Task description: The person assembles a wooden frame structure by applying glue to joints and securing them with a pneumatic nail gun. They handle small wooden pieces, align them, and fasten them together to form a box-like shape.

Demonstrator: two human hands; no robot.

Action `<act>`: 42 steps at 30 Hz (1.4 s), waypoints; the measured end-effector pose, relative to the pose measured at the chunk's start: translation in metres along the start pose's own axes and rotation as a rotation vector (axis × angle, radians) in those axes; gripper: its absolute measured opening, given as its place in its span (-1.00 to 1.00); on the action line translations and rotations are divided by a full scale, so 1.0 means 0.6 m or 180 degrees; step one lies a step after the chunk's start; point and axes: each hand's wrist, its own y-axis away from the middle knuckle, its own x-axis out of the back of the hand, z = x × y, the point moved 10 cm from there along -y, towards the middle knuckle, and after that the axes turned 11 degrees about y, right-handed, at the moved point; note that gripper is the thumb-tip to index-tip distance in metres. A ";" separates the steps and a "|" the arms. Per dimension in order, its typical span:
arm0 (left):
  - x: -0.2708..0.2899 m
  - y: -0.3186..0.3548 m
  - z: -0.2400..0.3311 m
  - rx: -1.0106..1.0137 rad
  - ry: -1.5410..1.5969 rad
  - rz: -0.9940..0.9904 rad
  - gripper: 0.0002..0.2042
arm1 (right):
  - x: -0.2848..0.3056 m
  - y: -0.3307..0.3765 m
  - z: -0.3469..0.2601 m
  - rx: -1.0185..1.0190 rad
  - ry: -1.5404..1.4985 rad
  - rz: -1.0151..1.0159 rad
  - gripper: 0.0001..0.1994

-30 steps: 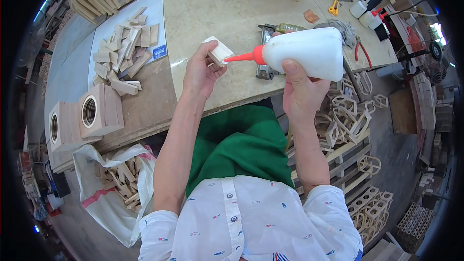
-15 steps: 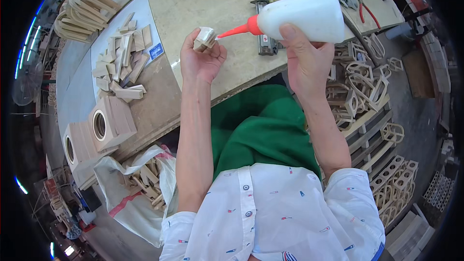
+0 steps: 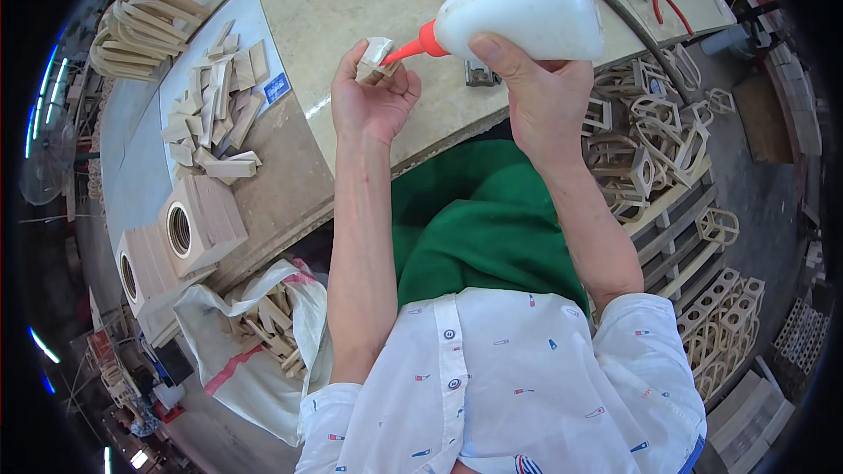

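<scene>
Between the thumb and curled fingers of my left hand [image 3: 375,114] are small pale wooden pieces [image 3: 378,52]. My right hand [image 3: 546,110] grips a white squeeze bottle [image 3: 527,10], tipped over to the left. Its red nozzle [image 3: 427,40] points down at the wooden pieces, and the tip appears to touch them. Whether anything flows out is too small to tell. Both hands are raised over the near part of the worktable [image 3: 325,13]. Behind the bottle a dark metal tool [image 3: 479,75] lies on the tabletop, mostly hidden.
Loose wooden strips [image 3: 211,110] lie heaped on the left, beyond wooden blocks with round holes [image 3: 206,224]. Bent wooden loops [image 3: 145,31] stand at the far left. A white sack [image 3: 233,377] of offcuts is below the edge. Red-handled pliers [image 3: 674,10] lie far right; wooden frames [image 3: 650,140] are stacked below.
The bottle has moved left and slightly up, bringing its red tip onto the wooden pieces. My left hand has shifted slightly right. Both hands keep their hold.
</scene>
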 end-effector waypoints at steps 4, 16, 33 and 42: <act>-0.002 0.003 0.000 -0.0017 -0.0081 -0.0040 -0.65 | 0.008 -0.004 0.000 0.0068 -0.0040 0.0067 -0.61; 0.014 -0.007 0.018 -0.0117 -0.0123 0.0031 -0.61 | 0.037 -0.007 -0.023 0.0237 0.0027 0.0542 -0.67; -0.003 0.002 -0.002 0.0082 0.0060 -0.0123 -0.63 | 0.012 0.006 0.016 -0.0253 0.0414 0.0032 -0.58; 0.008 0.000 0.015 -0.0059 -0.0051 -0.0072 -0.60 | 0.041 -0.006 0.002 0.0067 0.0546 0.0328 -0.70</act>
